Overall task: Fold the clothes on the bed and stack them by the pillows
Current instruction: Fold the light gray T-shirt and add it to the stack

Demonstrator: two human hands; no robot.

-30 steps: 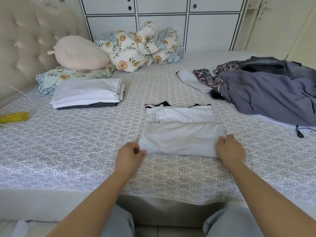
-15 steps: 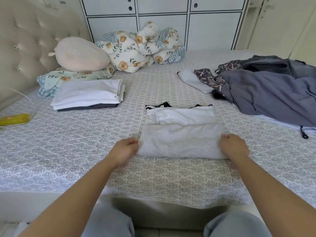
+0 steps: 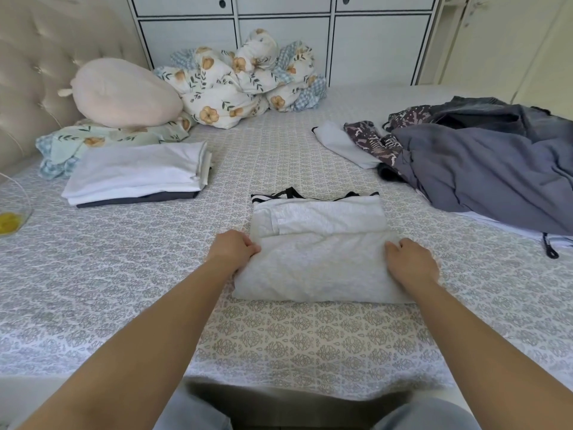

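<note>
The left hand grips the left edge of the folded grey garment, with the fingers curled round the fold, and the right hand holds the right edge in the same way, the fingers bent over the cloth. The garment lies on the bed at the centre, just in front of the person, and a black-and-white striped piece shows from under its far edge at 12 o'clock.

The task seems to be about in the middle. At 10 o'clock a stack of folded clothes already lies beside the floral pillow and the pink cushion, white pieces above one dark piece. The grey garment looks almost finished and probably needs one more fold, or only to be carried to the stack. At 2 o'clock a heap of unfolded clothes is waiting: a large grey piece, a dark patterned one and a white one, so several pieces are left.

For containers, only a clear container is seen at 9 o'clock, at the picture's edge, with something yellow inside; what it is cannot be told.
</note>
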